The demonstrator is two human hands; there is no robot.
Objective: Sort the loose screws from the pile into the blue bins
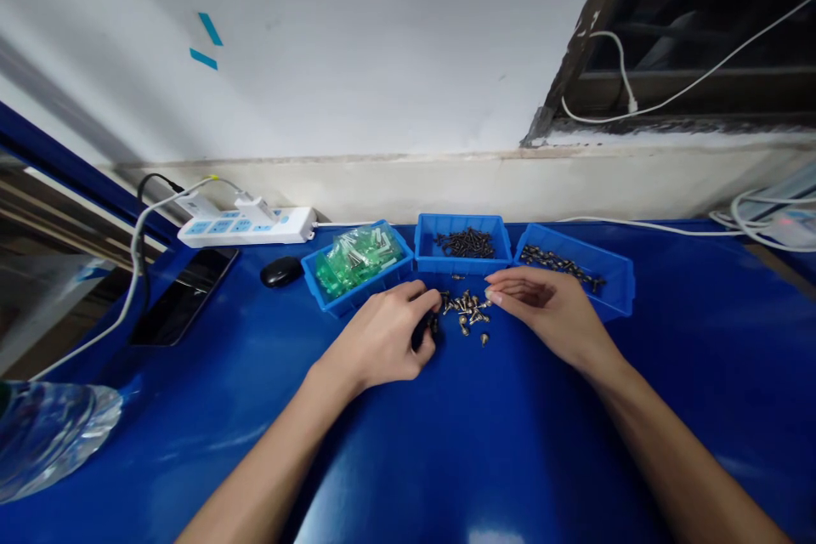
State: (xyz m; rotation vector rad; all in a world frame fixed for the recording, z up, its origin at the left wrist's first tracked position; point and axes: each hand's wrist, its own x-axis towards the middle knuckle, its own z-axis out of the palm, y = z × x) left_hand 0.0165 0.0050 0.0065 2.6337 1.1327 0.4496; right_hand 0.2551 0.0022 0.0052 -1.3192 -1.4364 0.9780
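A loose pile of small brass-coloured screws (468, 306) lies on the blue tabletop between my hands. My left hand (388, 336) is curled at the pile's left side, its thumb and index finger bent around several dark screws (433, 323). Over on the right, my right hand (552, 310) pinches thumb and fingertips together at the pile's edge; whatever is between them is too small to make out. One screw (484, 339) sits apart, nearer to me. Another small screw (457, 277) lies in front of the middle bin.
Behind the pile stand three blue bins: the left bin (341, 303) with green and clear bags, the middle bin (428, 257) with dark screws, the right bin (615, 285) with more screws. Leftward are a mouse (281, 272), phone (184, 296), power strip (293, 226) and plastic bottle (57, 433).
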